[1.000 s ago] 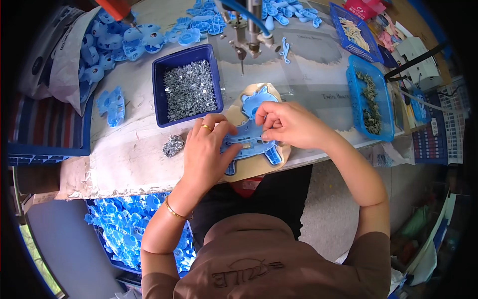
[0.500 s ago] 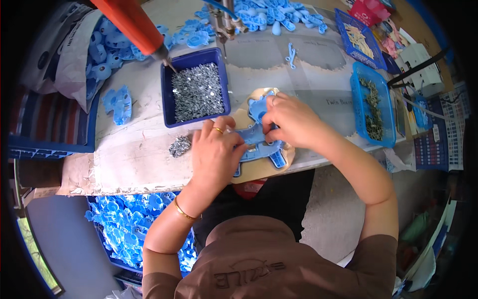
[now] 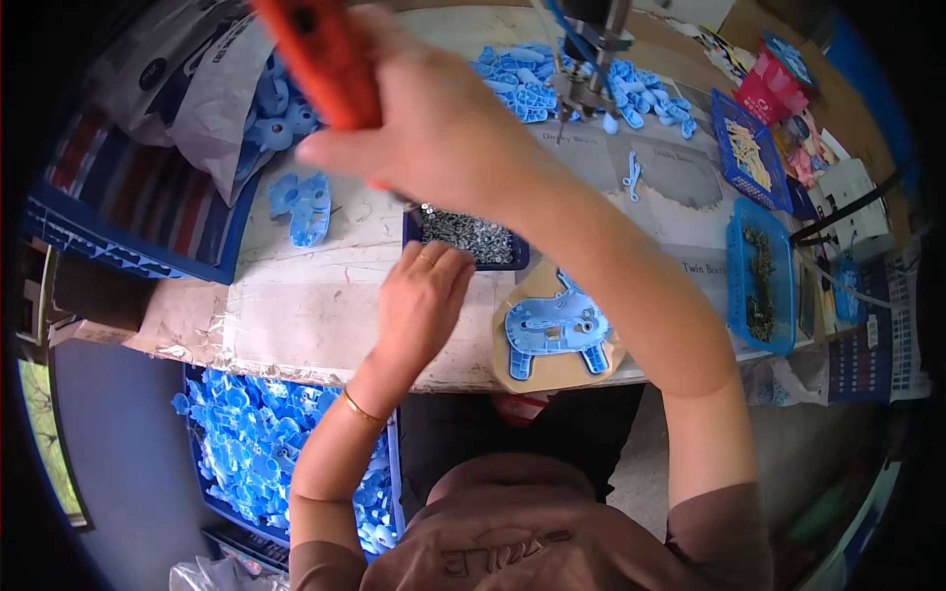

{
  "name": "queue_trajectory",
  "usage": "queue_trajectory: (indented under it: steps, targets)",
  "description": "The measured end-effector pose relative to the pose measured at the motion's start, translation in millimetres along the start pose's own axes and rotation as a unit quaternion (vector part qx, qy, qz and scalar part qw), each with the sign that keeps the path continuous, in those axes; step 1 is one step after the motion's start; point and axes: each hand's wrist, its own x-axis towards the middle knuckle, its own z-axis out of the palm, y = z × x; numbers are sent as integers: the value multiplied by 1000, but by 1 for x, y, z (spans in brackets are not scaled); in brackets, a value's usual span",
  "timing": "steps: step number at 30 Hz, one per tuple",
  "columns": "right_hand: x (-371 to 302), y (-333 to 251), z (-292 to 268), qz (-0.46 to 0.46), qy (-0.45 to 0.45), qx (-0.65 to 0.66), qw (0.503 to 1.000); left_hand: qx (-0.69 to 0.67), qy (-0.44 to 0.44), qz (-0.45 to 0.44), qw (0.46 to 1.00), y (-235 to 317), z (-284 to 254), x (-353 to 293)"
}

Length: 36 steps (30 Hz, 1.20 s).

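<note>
at 11 o'clock from mid-view, an orange driver (image 3: 330,69) is gripped by the right hand (image 3: 439,123); at 9, the left hand (image 3: 422,303) is bunched, its contents cannot be told. at 4, the blue shell (image 3: 540,321), unheld on a tan base (image 3: 559,370), could be skewed if brushed by the right forearm (image 3: 631,266).

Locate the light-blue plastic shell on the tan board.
Head view, right of centre: the shell lies toward the front of the table, right of the left hand.

Orange tool (image 3: 335,79) partly beyond the view's upper edge
</note>
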Motion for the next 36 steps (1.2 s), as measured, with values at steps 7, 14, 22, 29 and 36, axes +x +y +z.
queue_trajectory:
  steps: [7, 14, 22, 29, 36]
  targets:
    - [-28, 24, -32, 54, 8, -45, 997, 183, -238, -34, 953, -38, 11, 54]
    - [-42, 22, -61, 170, -75, 83, 979, 151, -178, -13, 972, -43, 27, 47]
    - [-57, 26, -56, 155, -61, 196, 966, -10, -78, 65, 995, -10, 12, 35]
    - [-79, 8, -38, 114, 53, 263, 957, -162, -31, 90, 982, 15, 7, 18]
    - [-87, 7, -41, 125, 65, 274, 951, -225, -45, 42, 972, 25, 10, 8]
